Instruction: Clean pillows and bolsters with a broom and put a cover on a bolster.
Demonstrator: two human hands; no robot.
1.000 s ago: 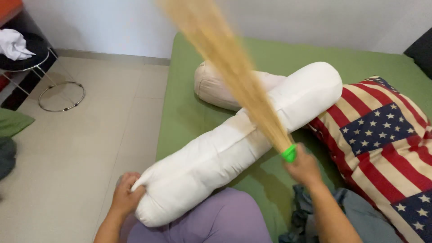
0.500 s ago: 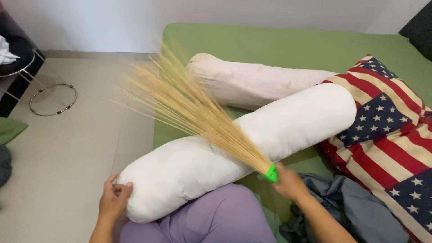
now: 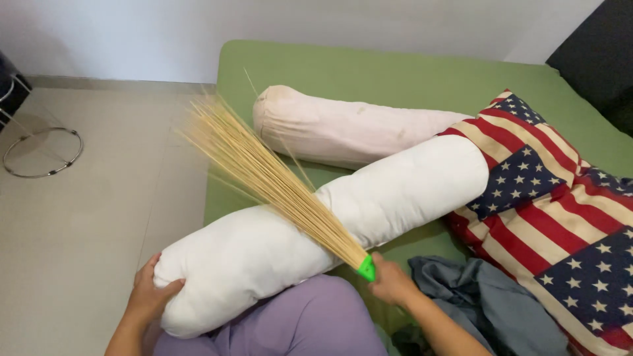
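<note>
A long white bolster pillow [image 3: 395, 198] lies slantwise across a green mattress [image 3: 395, 72] and over my purple-clad knee [image 3: 310, 326]. My left hand [image 3: 148, 293] grips the bolster's near end. My right hand [image 3: 390, 282] is closed on the green handle [image 3: 366, 269] of a stick broom. Its straw bristles [image 3: 264, 175] lie fanned over the bolster's middle, pointing up and left. A second, pinkish bolster [image 3: 343, 125] rests behind the white one.
A pillow with a stars-and-stripes cover [image 3: 547, 217] lies at the right, partly under the white bolster's far end. Grey cloth [image 3: 488, 306] is bunched near my right arm. A metal ring stand [image 3: 43, 151] sits on the tiled floor at the left.
The broom has swung down from an upright, blurred position onto the white bolster. The view has shifted slightly; my left hand stays on the bolster's end.
</note>
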